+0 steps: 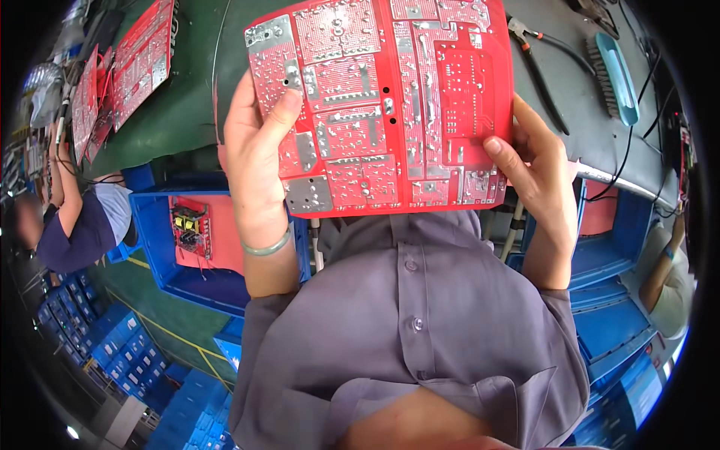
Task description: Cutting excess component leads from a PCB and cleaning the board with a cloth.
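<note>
A large red circuit board (397,97) is held up in front of my chest, its soldered underside facing me. Silver solder pads and joints cover much of it. My left hand (259,142) grips its left edge, the thumb lying on the solder side and the fingers behind. On the right edge, my right hand (532,157) pinches near the lower corner, its thumb on the face of the board. Fingers behind the board are partly hidden. A bracelet circles my left wrist.
Pliers (536,71) with dark handles and a blue brush (616,79) lie on the green bench (574,142) at right. More red boards (142,64) stand at far left. A blue crate (154,247) holds another board (193,229). Two people (82,225) (670,281) work at either side.
</note>
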Motion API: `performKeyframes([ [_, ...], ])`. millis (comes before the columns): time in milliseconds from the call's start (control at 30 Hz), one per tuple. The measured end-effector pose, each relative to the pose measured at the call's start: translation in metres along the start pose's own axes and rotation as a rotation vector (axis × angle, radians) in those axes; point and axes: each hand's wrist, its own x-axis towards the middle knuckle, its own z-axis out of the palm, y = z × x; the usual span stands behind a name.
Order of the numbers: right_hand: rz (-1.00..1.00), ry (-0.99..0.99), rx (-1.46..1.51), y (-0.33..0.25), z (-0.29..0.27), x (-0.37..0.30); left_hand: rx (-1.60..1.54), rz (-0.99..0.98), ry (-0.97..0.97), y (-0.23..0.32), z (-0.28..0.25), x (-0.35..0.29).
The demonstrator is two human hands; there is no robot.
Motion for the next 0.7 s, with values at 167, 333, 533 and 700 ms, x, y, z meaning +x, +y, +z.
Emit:
performKeyframes([
  [167, -0.02, -0.004, -0.217, 0.0, -0.021, -0.006, 0.067, 0.045, -0.012, -0.001, -0.005, 0.003],
  [333, -0.088, 0.32, -0.426, 0.012, -0.055, 0.009, 0.085, 0.059, -0.01, -0.001, -0.002, 0.002],
  [533, -0.427, 0.349, -0.873, 0.049, -0.073, 0.051, 0.055, 0.09, -0.021, -0.006, -0.009, -0.001],
  [700, -0.387, 0.225, -1.032, 0.06, -0.084, 0.065, 0.043, 0.112, -0.027, -0.009, -0.01, -0.001],
])
